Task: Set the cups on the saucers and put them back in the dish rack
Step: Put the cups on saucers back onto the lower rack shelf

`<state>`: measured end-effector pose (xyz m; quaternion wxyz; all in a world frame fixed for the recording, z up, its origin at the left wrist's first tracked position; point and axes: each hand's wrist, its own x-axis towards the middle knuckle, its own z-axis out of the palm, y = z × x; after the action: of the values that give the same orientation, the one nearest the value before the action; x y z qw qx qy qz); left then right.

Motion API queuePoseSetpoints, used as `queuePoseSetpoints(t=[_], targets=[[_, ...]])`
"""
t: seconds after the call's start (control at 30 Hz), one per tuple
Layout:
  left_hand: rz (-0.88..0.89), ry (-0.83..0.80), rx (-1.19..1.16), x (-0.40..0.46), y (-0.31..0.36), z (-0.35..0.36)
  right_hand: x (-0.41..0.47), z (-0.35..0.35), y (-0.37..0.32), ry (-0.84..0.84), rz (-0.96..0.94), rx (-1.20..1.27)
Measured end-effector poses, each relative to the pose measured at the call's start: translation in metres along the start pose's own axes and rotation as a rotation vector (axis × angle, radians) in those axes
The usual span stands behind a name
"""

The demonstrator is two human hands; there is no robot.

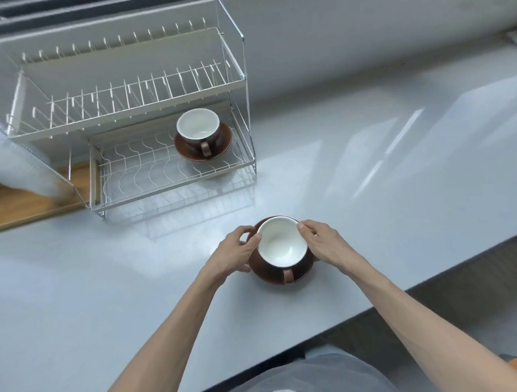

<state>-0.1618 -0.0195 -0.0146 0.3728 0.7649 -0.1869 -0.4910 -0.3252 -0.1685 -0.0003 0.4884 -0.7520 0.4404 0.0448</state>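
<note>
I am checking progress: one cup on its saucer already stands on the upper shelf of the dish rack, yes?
Not quite. In the head view that cup on its saucer stands on the lower shelf of the dish rack; the upper shelf holds nothing.

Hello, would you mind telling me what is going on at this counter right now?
A person is putting cups and saucers away. Both hands, left hand and right hand, hold a brown saucer with a white-lined cup on it, at the grey counter. A second cup already sits on its saucer in the dish rack's lower tier; the upper tier is empty.
</note>
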Motion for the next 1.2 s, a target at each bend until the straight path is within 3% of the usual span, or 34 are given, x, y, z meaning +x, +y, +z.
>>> queuePoseSetpoints(t=[0.53,0.9,1.2], targets=[[-0.036,0.281,-0.099,-0.025,-0.014,-0.11,0.049,0.064,-0.109,-0.157,-0.161,-0.066],[-0.019,0.455,-0.15,-0.005,0.012,-0.208,0.1,0.097,-0.217,-0.142,-0.235,-0.088],[-0.065,0.543,-0.225,0.04,0.032,-0.259,0.15,0.126,-0.273,-0.118,-0.19,-0.09]])
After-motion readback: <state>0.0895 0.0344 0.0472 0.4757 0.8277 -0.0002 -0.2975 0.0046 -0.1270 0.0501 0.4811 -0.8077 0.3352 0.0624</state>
